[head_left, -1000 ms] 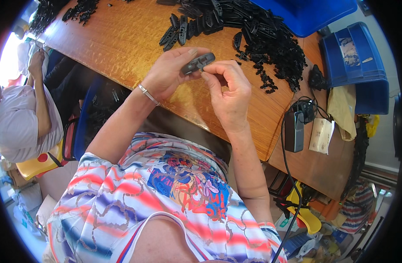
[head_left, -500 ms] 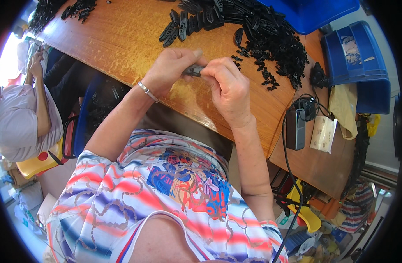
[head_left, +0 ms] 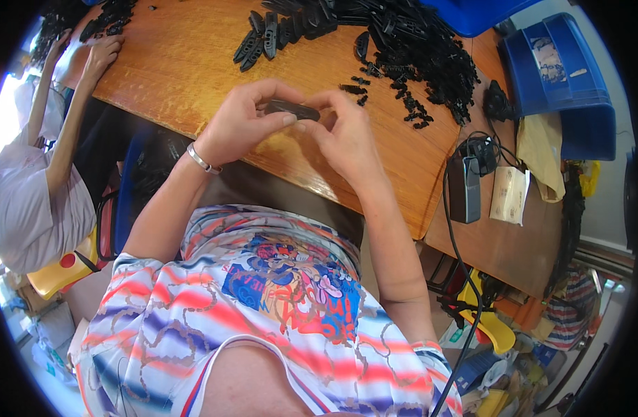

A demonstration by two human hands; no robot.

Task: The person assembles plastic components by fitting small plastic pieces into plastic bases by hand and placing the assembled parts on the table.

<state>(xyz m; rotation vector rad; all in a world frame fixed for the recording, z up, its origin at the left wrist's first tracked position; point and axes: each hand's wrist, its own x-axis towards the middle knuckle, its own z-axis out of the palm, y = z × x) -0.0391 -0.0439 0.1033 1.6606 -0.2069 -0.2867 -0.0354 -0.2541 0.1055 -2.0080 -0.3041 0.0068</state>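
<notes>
Between my two hands, above the near edge of the wooden table (head_left: 187, 76), is a long, dark plastic part (head_left: 291, 109) with tapered ends. My left hand (head_left: 246, 119) grips its left end, thumb along the near side and fingers curled behind. On the other end, my right hand (head_left: 341, 132) pinches with thumb and fingers. Part of the piece is hidden by my fingertips. Beyond my hands lie several similar long black parts (head_left: 270, 35), and to their right spreads a heap of small black pieces (head_left: 430, 66).
A blue plastic bin (head_left: 569, 83) stands at the right, near a black box with cables (head_left: 465, 189) and a white paper packet (head_left: 509, 194). One cable runs down past my right arm. At the left, another person (head_left: 37, 201) sits reaching onto the table.
My right hand has shifted from a fingertip pinch to holding the part's end, now lying lengthwise between both hands. The person at left has reached forward onto the table.
</notes>
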